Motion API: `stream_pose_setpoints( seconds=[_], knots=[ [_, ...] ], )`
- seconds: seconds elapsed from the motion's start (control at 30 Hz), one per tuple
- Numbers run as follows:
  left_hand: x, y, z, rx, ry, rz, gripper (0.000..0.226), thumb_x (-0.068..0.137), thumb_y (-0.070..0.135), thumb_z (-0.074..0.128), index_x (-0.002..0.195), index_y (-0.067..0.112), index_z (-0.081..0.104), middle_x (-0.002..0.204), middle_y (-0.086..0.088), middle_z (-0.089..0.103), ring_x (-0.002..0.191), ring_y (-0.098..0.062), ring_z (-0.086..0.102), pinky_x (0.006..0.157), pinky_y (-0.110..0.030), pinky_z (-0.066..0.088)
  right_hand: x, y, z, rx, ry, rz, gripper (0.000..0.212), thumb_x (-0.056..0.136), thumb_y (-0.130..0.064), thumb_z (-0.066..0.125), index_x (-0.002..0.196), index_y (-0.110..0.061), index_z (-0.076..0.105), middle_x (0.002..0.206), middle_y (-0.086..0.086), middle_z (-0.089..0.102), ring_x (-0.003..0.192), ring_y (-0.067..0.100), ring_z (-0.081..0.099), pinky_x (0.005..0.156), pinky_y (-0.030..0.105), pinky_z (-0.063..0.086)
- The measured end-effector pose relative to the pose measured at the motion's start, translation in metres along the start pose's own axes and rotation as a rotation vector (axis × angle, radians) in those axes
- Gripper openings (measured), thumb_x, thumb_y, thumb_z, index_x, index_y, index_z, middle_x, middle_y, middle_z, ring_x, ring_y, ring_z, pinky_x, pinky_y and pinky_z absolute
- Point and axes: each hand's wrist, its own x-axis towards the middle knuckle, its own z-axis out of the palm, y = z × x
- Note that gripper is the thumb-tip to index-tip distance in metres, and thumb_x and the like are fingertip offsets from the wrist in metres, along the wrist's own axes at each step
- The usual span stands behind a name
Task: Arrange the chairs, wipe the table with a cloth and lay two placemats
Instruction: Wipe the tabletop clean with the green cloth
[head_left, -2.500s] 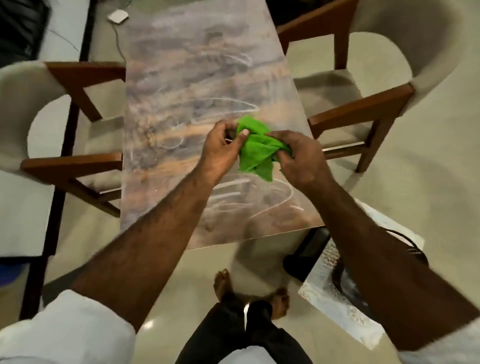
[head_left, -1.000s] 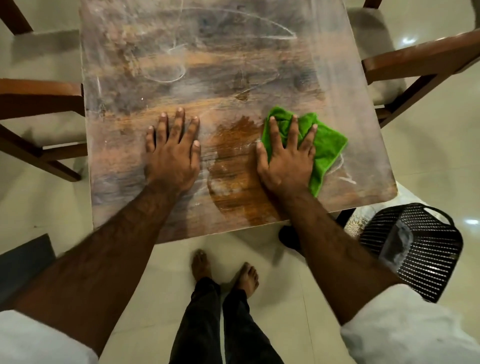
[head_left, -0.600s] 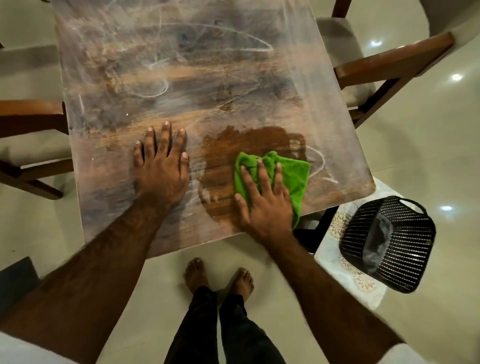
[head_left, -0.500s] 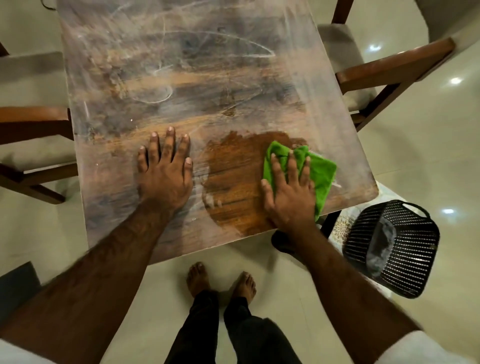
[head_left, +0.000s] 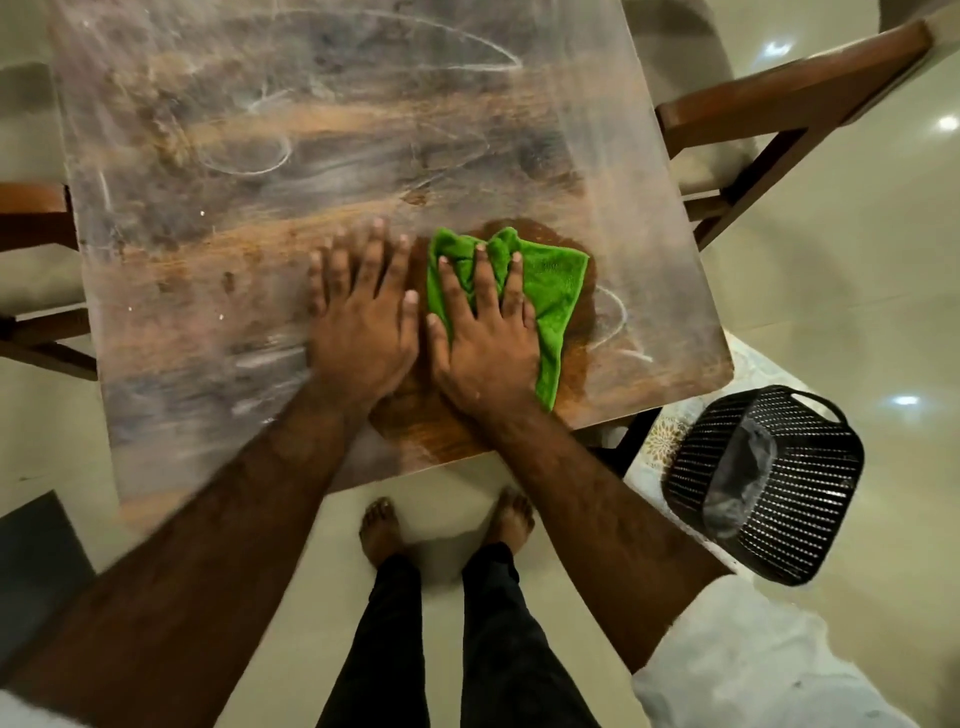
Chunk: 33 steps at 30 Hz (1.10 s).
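A green cloth (head_left: 556, 291) lies crumpled on the dusty wooden table (head_left: 260, 182), near its front right part. My right hand (head_left: 485, 332) presses flat on the cloth with straight, spread fingers. My left hand (head_left: 363, 322) lies flat on the bare tabletop just left of it, the two hands almost touching. A dark, wiped patch of wood surrounds the cloth; white smears and rings cover the rest of the surface. One wooden chair (head_left: 789, 109) stands at the table's right side and another chair (head_left: 36, 270) at its left.
A black perforated basket (head_left: 763, 488) lies on the floor at the right, on a patterned placemat (head_left: 660, 441) beside the table's front right corner. My bare feet (head_left: 447, 525) stand on the glossy tile floor at the table's front edge.
My right hand slid the cloth leftward, up against my left hand. The left hand shifted right along the tabletop. The dark wiped patch has grown since a second ago.
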Motion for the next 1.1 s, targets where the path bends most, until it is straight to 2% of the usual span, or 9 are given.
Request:
stream_pose_setpoints(
  seconds=[0.13, 0.27, 0.43, 0.53, 0.67, 0.83, 0.97, 1.1],
  knots=[
    [0.003, 0.031, 0.013, 0.008, -0.006, 0.016, 0.068, 0.115, 0.049, 0.026, 0.177, 0.022, 0.021, 0.186, -0.005, 0.013, 0.172, -0.035, 0.011, 0.137, -0.059, 0.01, -0.029, 0.048, -0.015, -0.017, -0.004, 0.051, 0.067, 0.11, -0.062, 0.037, 0.173, -0.042, 0.026, 0.185, 0.004, 0.012, 0.17, 0.043, 0.002, 0.124, 0.06, 0.032],
    [0.004, 0.031, 0.016, 0.033, -0.008, 0.008, 0.069, 0.115, 0.051, 0.025, 0.178, 0.024, 0.017, 0.187, -0.003, 0.01, 0.172, -0.032, 0.009, 0.137, -0.059, 0.011, -0.007, 0.113, -0.037, -0.022, -0.056, 0.185, 0.07, 0.108, -0.072, 0.031, 0.173, -0.051, 0.012, 0.186, 0.002, 0.0, 0.169, 0.047, -0.006, 0.128, 0.068, 0.021],
    [0.004, 0.034, 0.017, 0.029, -0.006, 0.013, 0.069, 0.115, 0.051, 0.024, 0.178, 0.024, 0.015, 0.187, -0.003, 0.008, 0.172, -0.033, 0.008, 0.137, -0.059, 0.01, 0.054, 0.138, -0.041, -0.022, -0.02, 0.257, 0.073, 0.107, -0.069, 0.027, 0.174, -0.044, 0.014, 0.185, 0.01, 0.008, 0.168, 0.051, 0.0, 0.129, 0.068, 0.022],
    [0.004, 0.032, 0.017, 0.032, -0.016, 0.011, 0.069, 0.115, 0.05, 0.025, 0.178, 0.024, 0.015, 0.187, -0.003, 0.008, 0.172, -0.033, 0.009, 0.137, -0.059, 0.01, 0.061, 0.123, -0.037, -0.038, -0.023, 0.195, 0.073, 0.108, -0.067, 0.029, 0.175, -0.04, 0.018, 0.184, 0.012, 0.011, 0.167, 0.053, 0.003, 0.128, 0.067, 0.024],
    [0.003, 0.036, 0.017, 0.025, -0.012, 0.011, 0.069, 0.115, 0.049, 0.026, 0.178, 0.024, 0.016, 0.187, -0.004, 0.008, 0.172, -0.034, 0.009, 0.138, -0.059, 0.01, 0.008, 0.113, -0.035, -0.022, -0.054, -0.008, 0.072, 0.109, -0.065, 0.034, 0.175, -0.04, 0.021, 0.185, 0.006, 0.01, 0.169, 0.047, 0.001, 0.129, 0.061, 0.028],
    [0.004, 0.039, 0.016, 0.007, -0.015, 0.019, 0.069, 0.114, 0.05, 0.025, 0.178, 0.024, 0.016, 0.187, -0.003, 0.008, 0.172, -0.034, 0.008, 0.138, -0.059, 0.009, -0.056, 0.152, -0.045, 0.007, -0.101, 0.009, 0.068, 0.11, -0.065, 0.037, 0.173, -0.049, 0.018, 0.186, -0.003, 0.002, 0.171, 0.038, -0.005, 0.128, 0.061, 0.028],
    [0.005, 0.039, 0.018, 0.002, -0.016, 0.014, 0.069, 0.114, 0.05, 0.023, 0.178, 0.024, 0.016, 0.187, -0.003, 0.007, 0.172, -0.034, 0.006, 0.138, -0.059, 0.008, -0.01, 0.194, -0.054, -0.016, -0.065, 0.124, 0.068, 0.11, -0.066, 0.031, 0.174, -0.049, 0.014, 0.186, 0.0, 0.0, 0.17, 0.041, -0.006, 0.13, 0.06, 0.024],
    [0.005, 0.039, 0.019, -0.006, -0.018, 0.01, 0.07, 0.114, 0.051, 0.023, 0.178, 0.024, 0.016, 0.187, -0.003, 0.007, 0.172, -0.035, 0.007, 0.138, -0.059, 0.007, 0.054, 0.193, -0.053, 0.007, -0.043, 0.176, 0.068, 0.111, -0.067, 0.026, 0.174, -0.047, 0.01, 0.186, 0.003, 0.001, 0.169, 0.044, -0.006, 0.134, 0.066, 0.016]
  ],
)
